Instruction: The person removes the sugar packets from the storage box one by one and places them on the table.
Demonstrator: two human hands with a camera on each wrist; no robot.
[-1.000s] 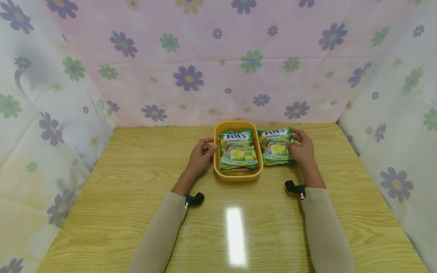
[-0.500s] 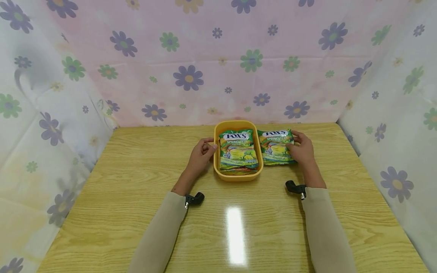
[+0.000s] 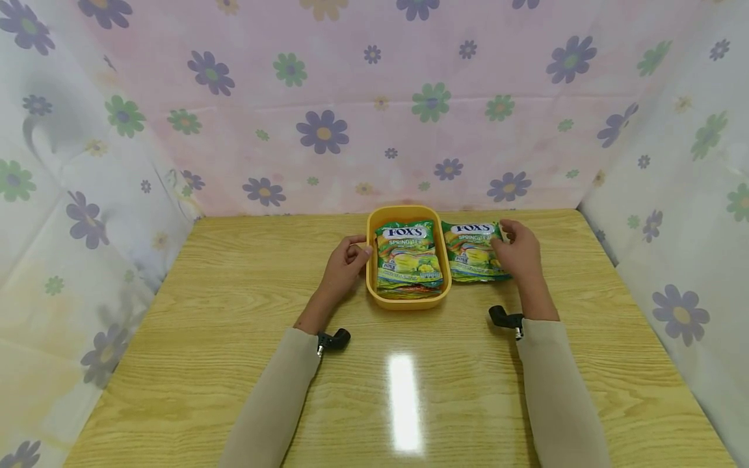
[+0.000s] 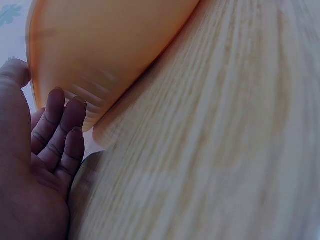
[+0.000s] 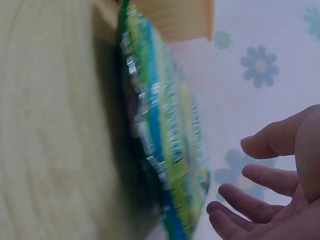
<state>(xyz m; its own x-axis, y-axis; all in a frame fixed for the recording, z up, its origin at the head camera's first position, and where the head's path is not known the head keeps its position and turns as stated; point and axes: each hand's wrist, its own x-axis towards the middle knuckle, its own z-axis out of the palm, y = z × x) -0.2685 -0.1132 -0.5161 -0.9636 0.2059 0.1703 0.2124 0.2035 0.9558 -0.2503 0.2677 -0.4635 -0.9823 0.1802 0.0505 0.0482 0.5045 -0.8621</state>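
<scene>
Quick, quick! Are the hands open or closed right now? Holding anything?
Left hand: open, fingers loosely bent, thumb touching the yellow box.
Right hand: open, holding nothing, next to the green packet.

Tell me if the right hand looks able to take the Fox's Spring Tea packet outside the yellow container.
Likely yes: the right hand holds nothing beside the Fox's Spring Tea packet, nothing visible lies between them, and the yellow container stands on the packet's other side.

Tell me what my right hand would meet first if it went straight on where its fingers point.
Your right hand would probably meet the packet beside the tray first, though the depth is hard to judge.
</scene>
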